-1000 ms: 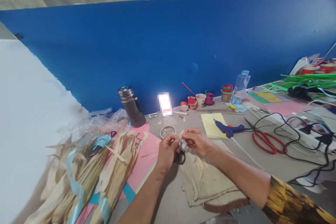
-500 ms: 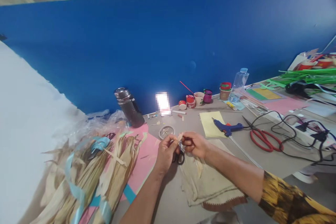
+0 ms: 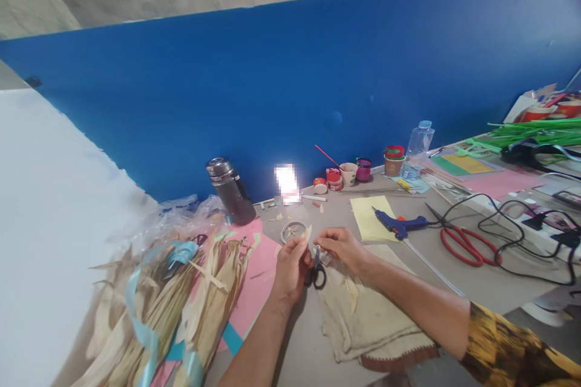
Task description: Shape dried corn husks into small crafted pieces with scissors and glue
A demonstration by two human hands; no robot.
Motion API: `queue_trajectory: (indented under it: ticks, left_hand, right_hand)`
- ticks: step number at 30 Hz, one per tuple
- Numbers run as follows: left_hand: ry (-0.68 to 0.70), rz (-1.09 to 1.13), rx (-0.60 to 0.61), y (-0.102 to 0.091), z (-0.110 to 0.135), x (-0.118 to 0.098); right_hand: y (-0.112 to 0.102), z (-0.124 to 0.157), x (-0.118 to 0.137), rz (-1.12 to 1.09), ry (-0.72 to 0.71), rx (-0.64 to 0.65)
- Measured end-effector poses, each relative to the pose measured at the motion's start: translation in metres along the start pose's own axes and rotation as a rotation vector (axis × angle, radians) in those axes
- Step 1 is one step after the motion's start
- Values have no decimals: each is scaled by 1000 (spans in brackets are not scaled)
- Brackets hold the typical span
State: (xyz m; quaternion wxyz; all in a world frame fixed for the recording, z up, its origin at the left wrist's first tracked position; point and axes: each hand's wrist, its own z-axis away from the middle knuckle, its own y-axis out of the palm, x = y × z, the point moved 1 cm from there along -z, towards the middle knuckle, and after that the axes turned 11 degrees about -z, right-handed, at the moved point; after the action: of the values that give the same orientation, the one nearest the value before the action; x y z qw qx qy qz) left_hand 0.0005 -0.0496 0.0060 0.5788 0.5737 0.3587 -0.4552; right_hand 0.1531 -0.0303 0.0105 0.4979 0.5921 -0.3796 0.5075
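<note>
My left hand (image 3: pixel 292 266) is closed, pinching a small pale piece of dried corn husk (image 3: pixel 308 233) that sticks up between thumb and forefinger. Just to its right, my right hand (image 3: pixel 344 248) has its fingers drawn together near the small black-handled scissors (image 3: pixel 319 278); whatever is between those fingertips is too small to make out. The scissors lie below and between both hands, partly hidden. Under my right forearm is a folded beige cloth (image 3: pixel 376 320) with a scrap of husk on it. A roll of tape (image 3: pixel 284 231) sits behind my left hand.
At left, bundles of dried corn husks (image 3: pixel 211 308) with blue ribbon lie by pink paper (image 3: pixel 258 266). A dark flask (image 3: pixel 233 196) stands behind. To the right are a blue glue gun (image 3: pixel 399 225), red-handled scissors (image 3: pixel 465 248), black cables and a power strip (image 3: pixel 517 224). Paint pots (image 3: pixel 334 180) line the wall.
My hands have moved apart; the husk piece, earlier between both, is now in the left hand only. The view has shifted slightly, so everything appears lower and further right.
</note>
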Motion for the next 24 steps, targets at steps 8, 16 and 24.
queue_trajectory:
  ticks: [8,16,24]
  left_hand:
    - [22,-37,24,4,2,1]
    - [36,-25,42,6,5,-3]
    - [137,-135,-243,-14,-10,-6]
  right_hand:
    - [1,-2,-8,-97,-100,78]
    - [0,-4,-6,-58,-123,85]
    - [-35,-19,20,-9,-189,-283]
